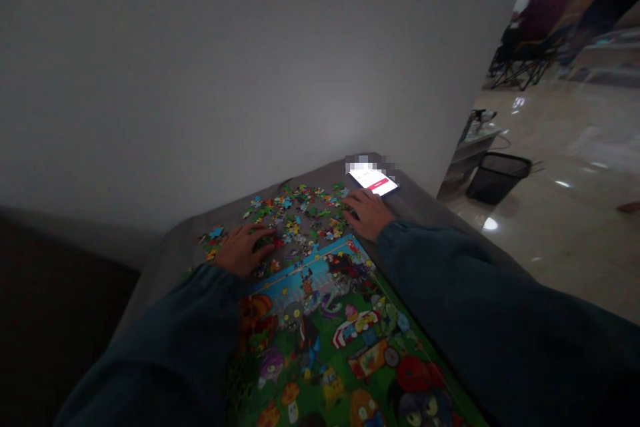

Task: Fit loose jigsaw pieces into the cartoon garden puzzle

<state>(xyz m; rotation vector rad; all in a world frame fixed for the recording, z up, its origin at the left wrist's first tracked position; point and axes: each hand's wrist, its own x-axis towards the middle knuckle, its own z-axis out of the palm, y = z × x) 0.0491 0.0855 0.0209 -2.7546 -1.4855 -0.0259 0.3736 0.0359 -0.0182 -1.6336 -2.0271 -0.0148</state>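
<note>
- Though well apart, both hands lie spread, clamped on nothing I can see.
- The left hand (240, 250) rests on loose jigsaw pieces (295, 220) scattered over a grey surface (425, 203).
- The right hand (367, 213) touches their edge, just beside a lit smartphone (373, 180).
- A cartoon puzzle picture (320, 340) lies nearer the person, bordering the pieces.

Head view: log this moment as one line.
left hand: open, on puzzle pieces | right hand: open, at their edge, near phone | nearby: puzzle picture
</note>
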